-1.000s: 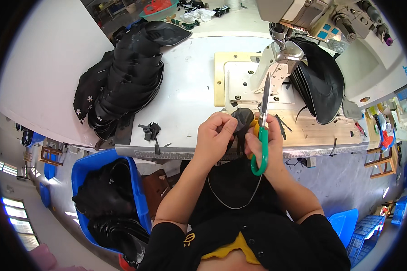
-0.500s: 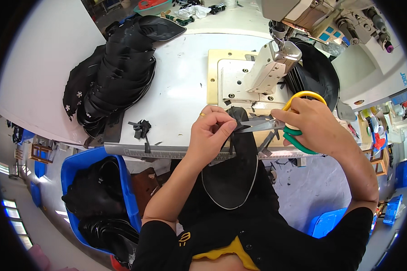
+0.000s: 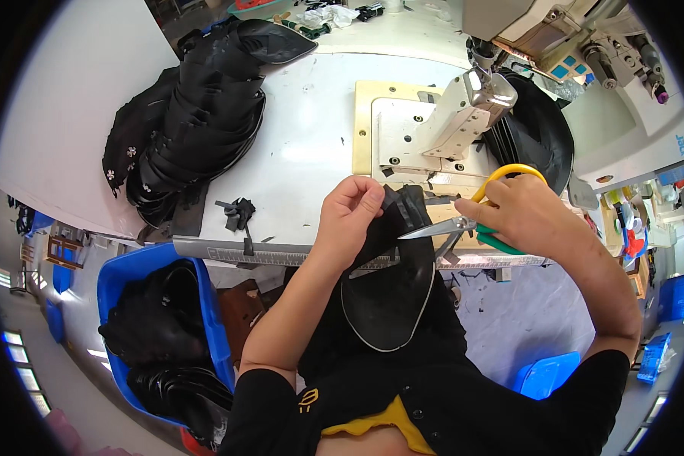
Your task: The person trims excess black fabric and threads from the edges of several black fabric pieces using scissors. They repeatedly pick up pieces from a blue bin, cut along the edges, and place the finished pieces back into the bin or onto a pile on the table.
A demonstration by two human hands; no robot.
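A black leather-like shoe piece (image 3: 384, 308) with a pale rim along its rounded end hangs over the table's front edge toward my lap. My left hand (image 3: 348, 220) is closed at its far left end, thumb and forefinger pinching the dark material; the exact grip is partly hidden. In my right hand (image 3: 526, 213) is a pair of scissors (image 3: 439, 227) with one yellow and one green handle loop. Their blades lie together, pointing left over the piece near a folded strip (image 3: 412, 207) at its far end.
A sewing machine post (image 3: 457, 121) rises just beyond my hands. Stacked black pieces (image 3: 197, 129) lie at the left, with more (image 3: 536, 129) behind the post. Black scraps (image 3: 239, 216) sit near the ruler edge (image 3: 273, 253). A blue bin (image 3: 219, 327) of black pieces stands lower left.
The scissor blades, slightly apart before, have come together and lie a little nearer to me. My left hand has shifted slightly away from the blades, and the piece's far end has spread wider.
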